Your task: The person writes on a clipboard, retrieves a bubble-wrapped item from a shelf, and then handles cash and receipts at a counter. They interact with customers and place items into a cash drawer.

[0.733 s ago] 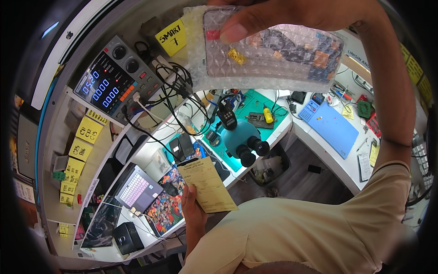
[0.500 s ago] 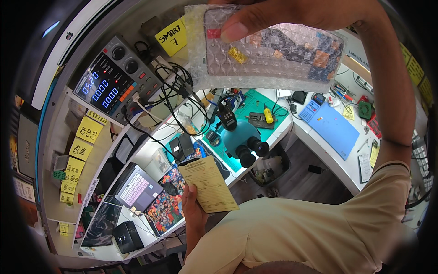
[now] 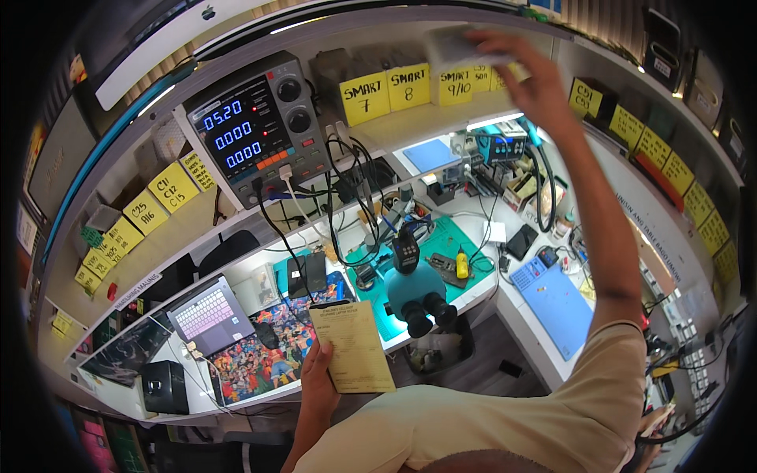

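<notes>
My left hand point(image 3: 318, 370) is closed on a yellow printed slip point(image 3: 353, 351), thumb on its face. A dark flat edge peeks out above the slip; what it belongs to is hidden. High up, my right hand point(image 3: 536, 75) reaches to the upper shelf, its fingers round a bubble-wrapped package point(image 3: 456, 47). Motion smears the package. It sits just above the row of bins with yellow labels point(image 3: 410, 85).
A power supply point(image 3: 256, 118) with hanging cables stands left on the shelf. Below are a blue microscope point(image 3: 415, 290) on a green mat point(image 3: 453, 236), a laptop point(image 3: 209, 315) and a blue mat point(image 3: 556, 315). Another hand point(image 3: 656, 422) shows at the lower right.
My right hand has carried the bubble-wrapped package away from close in front of me, out to the shelf bins. My left hand still holds the slip. The view has shifted, showing more of the shelf.
</notes>
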The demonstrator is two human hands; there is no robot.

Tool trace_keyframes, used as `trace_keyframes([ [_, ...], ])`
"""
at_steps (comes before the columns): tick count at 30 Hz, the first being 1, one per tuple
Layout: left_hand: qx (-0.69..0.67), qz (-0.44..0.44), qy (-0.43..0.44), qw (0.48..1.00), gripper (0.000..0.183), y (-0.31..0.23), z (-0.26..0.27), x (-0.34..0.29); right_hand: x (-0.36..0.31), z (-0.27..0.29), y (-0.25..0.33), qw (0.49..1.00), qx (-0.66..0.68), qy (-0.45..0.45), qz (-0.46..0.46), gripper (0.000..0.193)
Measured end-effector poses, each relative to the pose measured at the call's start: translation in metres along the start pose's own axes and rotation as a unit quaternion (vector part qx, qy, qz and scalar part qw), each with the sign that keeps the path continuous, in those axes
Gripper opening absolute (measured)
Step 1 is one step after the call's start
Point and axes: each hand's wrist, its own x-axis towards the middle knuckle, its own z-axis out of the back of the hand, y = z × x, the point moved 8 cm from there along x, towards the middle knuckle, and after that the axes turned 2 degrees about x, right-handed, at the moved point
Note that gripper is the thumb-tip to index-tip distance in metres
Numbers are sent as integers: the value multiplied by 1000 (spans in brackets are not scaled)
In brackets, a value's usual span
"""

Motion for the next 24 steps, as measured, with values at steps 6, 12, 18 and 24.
trace_keyframes([
  [6,5,15,-40,999,45,6,-12,-13,3,-133,-105,976,160,62,-131,22],
  [12,-38,2,-80,996,44,19,-1,-24,24,-172,-234,898,183,129,-378,54],
  [18,-47,-35,-167,984,43,17,14,-35,61,-190,-253,929,2,183,-322,49],
  [24,-57,-74,-197,976,43,14,9,-33,27,-228,-310,855,-132,368,-342,69],
])
